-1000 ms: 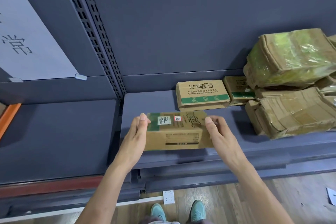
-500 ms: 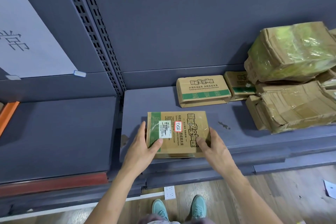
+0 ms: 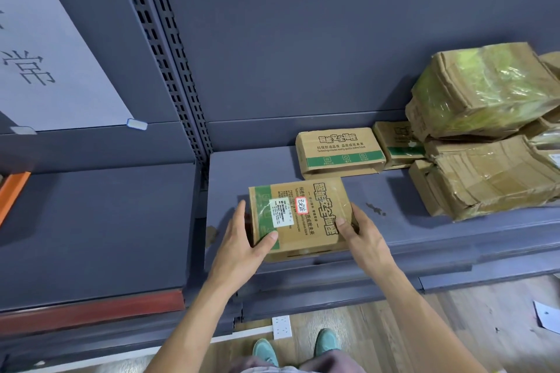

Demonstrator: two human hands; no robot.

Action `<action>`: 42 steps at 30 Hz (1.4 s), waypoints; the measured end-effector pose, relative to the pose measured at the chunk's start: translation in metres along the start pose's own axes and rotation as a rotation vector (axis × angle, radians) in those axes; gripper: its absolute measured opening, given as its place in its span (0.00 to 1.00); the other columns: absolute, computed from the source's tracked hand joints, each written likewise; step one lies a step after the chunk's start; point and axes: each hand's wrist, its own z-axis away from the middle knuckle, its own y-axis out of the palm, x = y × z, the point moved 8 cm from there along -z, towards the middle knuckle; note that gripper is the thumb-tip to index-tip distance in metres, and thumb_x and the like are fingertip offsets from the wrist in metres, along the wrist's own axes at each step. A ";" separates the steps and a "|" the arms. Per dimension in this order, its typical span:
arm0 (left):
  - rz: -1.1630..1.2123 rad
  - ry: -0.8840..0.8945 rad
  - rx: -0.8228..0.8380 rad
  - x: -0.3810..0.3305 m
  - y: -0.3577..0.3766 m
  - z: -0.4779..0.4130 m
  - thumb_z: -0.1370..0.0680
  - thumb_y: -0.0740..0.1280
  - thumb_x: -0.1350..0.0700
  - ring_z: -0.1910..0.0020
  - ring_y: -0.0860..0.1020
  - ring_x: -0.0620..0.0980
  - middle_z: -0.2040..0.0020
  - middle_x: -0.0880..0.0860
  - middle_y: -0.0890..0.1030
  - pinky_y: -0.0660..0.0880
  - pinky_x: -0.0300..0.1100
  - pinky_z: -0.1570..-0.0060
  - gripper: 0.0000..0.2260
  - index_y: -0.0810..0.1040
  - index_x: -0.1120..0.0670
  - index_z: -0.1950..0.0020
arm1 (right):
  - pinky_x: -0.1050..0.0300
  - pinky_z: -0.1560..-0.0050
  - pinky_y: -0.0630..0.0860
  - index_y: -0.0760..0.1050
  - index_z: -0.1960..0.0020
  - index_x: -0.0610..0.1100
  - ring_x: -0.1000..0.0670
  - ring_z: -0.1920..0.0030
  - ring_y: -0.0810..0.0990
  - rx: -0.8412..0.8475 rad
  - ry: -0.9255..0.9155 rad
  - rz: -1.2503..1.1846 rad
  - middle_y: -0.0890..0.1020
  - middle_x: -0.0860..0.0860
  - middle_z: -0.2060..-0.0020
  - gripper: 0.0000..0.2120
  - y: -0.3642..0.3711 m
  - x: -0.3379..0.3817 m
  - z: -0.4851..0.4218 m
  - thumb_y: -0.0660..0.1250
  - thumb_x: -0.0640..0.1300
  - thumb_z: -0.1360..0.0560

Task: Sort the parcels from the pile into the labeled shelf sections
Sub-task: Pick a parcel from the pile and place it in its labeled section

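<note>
Left hand (image 3: 242, 247), right hand (image 3: 363, 239): your fingers (image 3: 239, 215) clasp the box (image 3: 306, 215) on the shelf (image 3: 230, 172); pile (image 3: 485, 142) looks unsorted, most left

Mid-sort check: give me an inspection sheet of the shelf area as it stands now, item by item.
Surface: grey shelf, a few scuff marks near its front.
Job's things: labelled parcel lying flat at the shelf's front edge, label up; printed box behind it; taped pile stacked at the right.
Clutter: paper scrap on the floor.
Hands: left hand and right hand each grip one side of the labelled parcel, thumbs on top.
Cables: nothing seen; a white socket sits at floor level.
Surroundings: paper sign on the left panel; wood floor.
</note>
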 end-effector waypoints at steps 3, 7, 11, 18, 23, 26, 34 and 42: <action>-0.017 -0.002 0.007 -0.008 -0.008 -0.019 0.23 0.68 0.34 0.19 0.58 0.51 0.16 0.45 0.52 0.65 0.60 0.27 0.46 0.40 0.38 0.17 | 0.69 0.56 0.72 0.72 0.31 0.53 0.55 0.43 0.80 0.011 -0.008 -0.012 0.82 0.56 0.43 0.14 0.002 0.000 0.000 0.59 0.50 0.16; 0.053 -0.020 0.071 -0.010 -0.009 -0.037 0.24 0.69 0.34 0.19 0.60 0.48 0.18 0.44 0.60 0.61 0.55 0.25 0.44 0.46 0.38 0.17 | 0.71 0.52 0.74 0.73 0.33 0.55 0.58 0.43 0.79 0.039 -0.015 -0.032 0.82 0.59 0.44 0.13 0.005 -0.006 -0.003 0.59 0.49 0.16; 0.171 -0.091 0.012 0.000 -0.001 -0.024 0.23 0.67 0.33 0.25 0.69 0.49 0.23 0.41 0.68 0.68 0.55 0.30 0.42 0.45 0.39 0.17 | 0.63 0.43 0.76 0.76 0.39 0.56 0.60 0.42 0.77 0.011 0.010 -0.047 0.82 0.55 0.46 0.09 0.006 -0.013 -0.005 0.61 0.51 0.17; 0.234 -0.066 -0.082 0.001 0.007 -0.001 0.17 0.62 0.41 0.37 0.77 0.40 0.32 0.37 0.72 0.73 0.37 0.46 0.24 0.60 0.40 0.22 | 0.51 0.42 0.74 0.76 0.44 0.61 0.51 0.40 0.75 0.038 0.014 -0.052 0.79 0.55 0.47 0.06 0.009 -0.015 -0.006 0.62 0.54 0.18; 0.246 -0.173 -0.177 -0.001 -0.004 0.020 0.17 0.59 0.38 0.27 0.70 0.47 0.26 0.37 0.70 0.67 0.50 0.33 0.32 0.45 0.34 0.18 | 0.67 0.55 0.71 0.74 0.41 0.64 0.60 0.47 0.80 0.095 -0.018 -0.104 0.83 0.63 0.51 0.08 0.018 0.001 -0.002 0.63 0.54 0.18; 0.284 -0.234 -0.239 0.006 -0.014 0.037 0.17 0.58 0.38 0.29 0.73 0.46 0.32 0.32 0.72 0.68 0.48 0.34 0.31 0.45 0.34 0.18 | 0.64 0.56 0.72 0.70 0.34 0.58 0.62 0.47 0.78 0.142 -0.034 -0.101 0.80 0.63 0.48 0.14 0.030 0.010 -0.004 0.64 0.55 0.19; 0.421 -0.375 -0.516 0.051 -0.055 0.120 0.17 0.62 0.40 0.41 0.75 0.28 0.40 0.26 0.77 0.70 0.45 0.34 0.21 0.63 0.35 0.25 | 0.48 0.43 0.79 0.71 0.35 0.60 0.60 0.46 0.81 0.419 -0.124 -0.127 0.83 0.64 0.48 0.17 0.097 0.056 0.001 0.66 0.60 0.22; 0.549 -0.479 -0.779 0.100 -0.092 0.199 0.19 0.65 0.40 0.46 0.78 0.32 0.36 0.38 0.78 0.72 0.27 0.60 0.19 0.65 0.39 0.30 | 0.54 0.46 0.77 0.74 0.37 0.61 0.66 0.51 0.81 0.600 -0.218 -0.080 0.83 0.68 0.51 0.12 0.171 0.106 0.039 0.65 0.58 0.20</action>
